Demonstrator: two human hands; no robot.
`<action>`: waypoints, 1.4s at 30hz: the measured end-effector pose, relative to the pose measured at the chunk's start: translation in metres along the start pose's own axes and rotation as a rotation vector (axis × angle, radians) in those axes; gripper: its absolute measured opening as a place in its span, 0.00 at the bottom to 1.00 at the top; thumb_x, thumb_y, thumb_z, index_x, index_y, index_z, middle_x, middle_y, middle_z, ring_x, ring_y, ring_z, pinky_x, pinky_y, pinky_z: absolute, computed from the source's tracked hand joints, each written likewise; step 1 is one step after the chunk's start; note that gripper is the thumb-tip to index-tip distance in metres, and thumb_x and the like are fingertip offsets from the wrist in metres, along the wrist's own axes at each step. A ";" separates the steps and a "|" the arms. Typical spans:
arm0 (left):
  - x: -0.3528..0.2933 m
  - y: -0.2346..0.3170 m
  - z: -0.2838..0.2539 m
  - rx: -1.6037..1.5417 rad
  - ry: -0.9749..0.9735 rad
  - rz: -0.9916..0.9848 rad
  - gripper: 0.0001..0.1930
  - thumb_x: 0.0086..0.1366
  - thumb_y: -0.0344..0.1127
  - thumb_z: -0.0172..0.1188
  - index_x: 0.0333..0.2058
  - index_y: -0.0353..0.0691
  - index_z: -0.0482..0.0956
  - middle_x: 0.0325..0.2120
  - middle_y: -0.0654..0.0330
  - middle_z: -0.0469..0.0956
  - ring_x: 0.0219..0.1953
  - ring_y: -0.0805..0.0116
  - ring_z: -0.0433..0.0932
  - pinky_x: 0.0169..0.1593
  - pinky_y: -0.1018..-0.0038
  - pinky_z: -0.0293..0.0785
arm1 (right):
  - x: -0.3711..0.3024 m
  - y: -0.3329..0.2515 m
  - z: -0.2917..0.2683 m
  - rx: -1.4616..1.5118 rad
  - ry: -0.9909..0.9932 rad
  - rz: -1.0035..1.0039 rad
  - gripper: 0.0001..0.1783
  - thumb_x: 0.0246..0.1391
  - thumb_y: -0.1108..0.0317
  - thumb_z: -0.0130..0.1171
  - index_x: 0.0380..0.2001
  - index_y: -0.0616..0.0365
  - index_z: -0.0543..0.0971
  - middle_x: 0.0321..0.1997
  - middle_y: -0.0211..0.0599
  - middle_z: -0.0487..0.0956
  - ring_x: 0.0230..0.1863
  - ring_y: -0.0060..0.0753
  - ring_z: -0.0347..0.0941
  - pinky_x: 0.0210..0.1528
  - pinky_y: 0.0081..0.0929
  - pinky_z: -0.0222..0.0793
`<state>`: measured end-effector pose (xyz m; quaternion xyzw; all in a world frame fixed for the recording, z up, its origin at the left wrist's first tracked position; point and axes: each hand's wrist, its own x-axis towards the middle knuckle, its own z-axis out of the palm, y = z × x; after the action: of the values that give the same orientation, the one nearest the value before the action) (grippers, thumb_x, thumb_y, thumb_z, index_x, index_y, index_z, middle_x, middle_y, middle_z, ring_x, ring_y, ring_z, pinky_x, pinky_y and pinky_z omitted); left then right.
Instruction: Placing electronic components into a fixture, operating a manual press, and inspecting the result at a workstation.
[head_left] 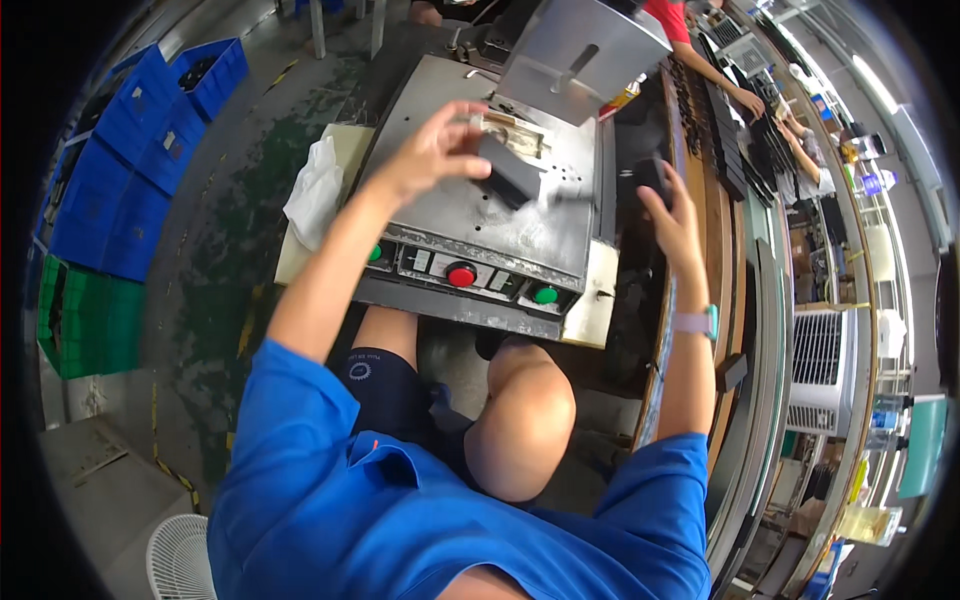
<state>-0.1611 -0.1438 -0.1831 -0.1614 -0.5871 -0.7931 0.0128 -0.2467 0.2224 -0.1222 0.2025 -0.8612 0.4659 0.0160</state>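
Note:
My left hand [432,158] is over the metal top of a bench machine [430,110], slightly blurred. Its thumb and fingers close on the near end of a black rectangular block [512,176], which tilts down to the right above the plate. Behind the block, a pale rectangular fixture [518,136] is set in the plate. To the right of the machine, my right hand [676,215] grips a small dark piece [652,176] between thumb and fingers; its exact kind is unclear. A wristband is on my right wrist.
The machine's front panel carries a red button [461,274] and green buttons [545,295]. A grey metal housing [582,62] rises at its back. Rows of black pieces [708,125] line the bench at right, where another person's arm [715,75] reaches in. Blue crates [120,170] stand left.

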 end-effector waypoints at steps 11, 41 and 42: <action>-0.170 0.018 0.096 -0.990 0.597 -0.147 0.35 0.64 0.45 0.62 0.66 0.48 0.57 0.48 0.51 0.74 0.49 0.60 0.75 0.51 0.60 0.75 | 0.085 -0.030 0.140 -0.466 -0.198 -0.711 0.33 0.55 0.63 0.64 0.64 0.53 0.68 0.53 0.48 0.75 0.55 0.48 0.70 0.57 0.39 0.65; -0.100 0.074 0.163 0.187 0.164 -0.053 0.37 0.64 0.41 0.56 0.68 0.38 0.52 0.62 0.47 0.65 0.64 0.55 0.64 0.65 0.65 0.58 | -0.101 -0.106 0.039 0.383 -0.243 -0.277 0.33 0.56 0.62 0.66 0.61 0.61 0.66 0.50 0.36 0.74 0.49 0.25 0.68 0.51 0.28 0.69; -0.114 0.073 0.170 0.291 0.025 -0.023 0.37 0.64 0.41 0.56 0.68 0.37 0.53 0.62 0.46 0.64 0.64 0.54 0.64 0.66 0.64 0.58 | -0.105 -0.098 -0.003 0.188 -0.103 -0.351 0.30 0.55 0.63 0.67 0.57 0.61 0.69 0.47 0.37 0.74 0.47 0.26 0.69 0.48 0.29 0.69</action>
<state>0.0037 -0.0265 -0.1025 -0.1410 -0.6975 -0.7017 0.0342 -0.1155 0.2124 -0.0651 0.3736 -0.7650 0.5234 0.0341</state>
